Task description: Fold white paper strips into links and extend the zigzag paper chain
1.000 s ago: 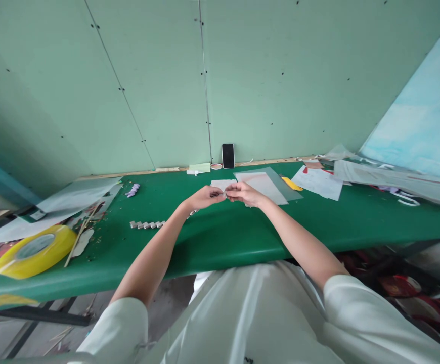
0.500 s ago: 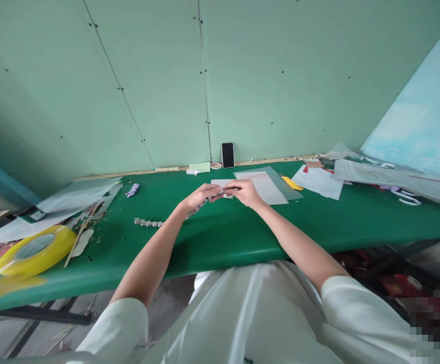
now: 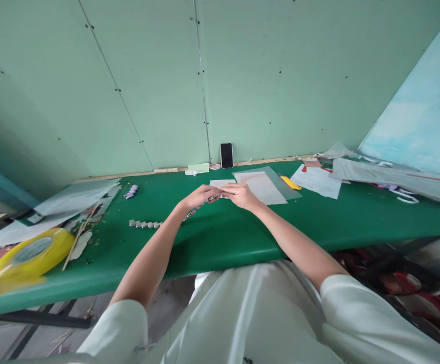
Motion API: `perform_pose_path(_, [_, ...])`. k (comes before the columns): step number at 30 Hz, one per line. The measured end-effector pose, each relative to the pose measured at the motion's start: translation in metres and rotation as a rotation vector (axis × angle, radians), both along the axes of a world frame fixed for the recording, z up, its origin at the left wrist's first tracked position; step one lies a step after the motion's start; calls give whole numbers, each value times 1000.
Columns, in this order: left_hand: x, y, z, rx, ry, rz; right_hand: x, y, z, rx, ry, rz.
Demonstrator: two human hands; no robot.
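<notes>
A long zigzag chain of folded paper [image 3: 144, 224], greyish white, trails across the green table [image 3: 220, 237] and passes behind my left forearm. My left hand [image 3: 202, 196] is closed around its upper end. My right hand [image 3: 239, 195] meets the left one, its thumb and fingers pinched at the tip of the same chain. What exactly lies between the right fingertips is hidden. Just behind both hands lies a small pale stack of paper [image 3: 218, 182], partly covered by them.
Paper sheets [image 3: 261, 187] and a yellow cutter [image 3: 290, 182] lie to the right. A phone [image 3: 226, 155] leans against the wall. On the left are a yellow tape roll [image 3: 34, 253], a thin stick [image 3: 78, 237] and a small purple folded piece [image 3: 131, 191].
My right hand has shifted slightly left and its fingers have closed in against my left hand. The trailing chain end has slid a little left.
</notes>
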State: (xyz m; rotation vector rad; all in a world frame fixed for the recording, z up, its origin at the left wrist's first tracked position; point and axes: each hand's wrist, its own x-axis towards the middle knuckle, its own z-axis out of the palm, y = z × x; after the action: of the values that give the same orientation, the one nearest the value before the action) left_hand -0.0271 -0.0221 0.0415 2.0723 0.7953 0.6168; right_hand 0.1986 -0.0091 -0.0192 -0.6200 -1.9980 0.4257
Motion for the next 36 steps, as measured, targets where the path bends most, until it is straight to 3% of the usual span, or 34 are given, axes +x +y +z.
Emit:
perform_pose_path(4, [0,5,-3,-56,-55,101,0,-3,6,-26,-22,-36])
perform_pose_path(7, [-1,7,-2,10,-54,212,0,-2,6,-38,-17,-67])
perform_pose_path(9, [-1,7,-3,78,9,207,1,0,4,-51,-12,-64])
perform_pose_path(12, [2,7,-8,38,-72,163,3,2,1,-87,-16,-58])
perform_pose_path(19, [7,9,-18,135,-142,160,4,1,5,-247,83,-41])
perform_pose_path(25, [10,6,-21,337,-95,275,2,2,6,-395,215,-6])
perform_pose_path(36, [4,12,-22,588,5,242,0,2,7,-398,261,43])
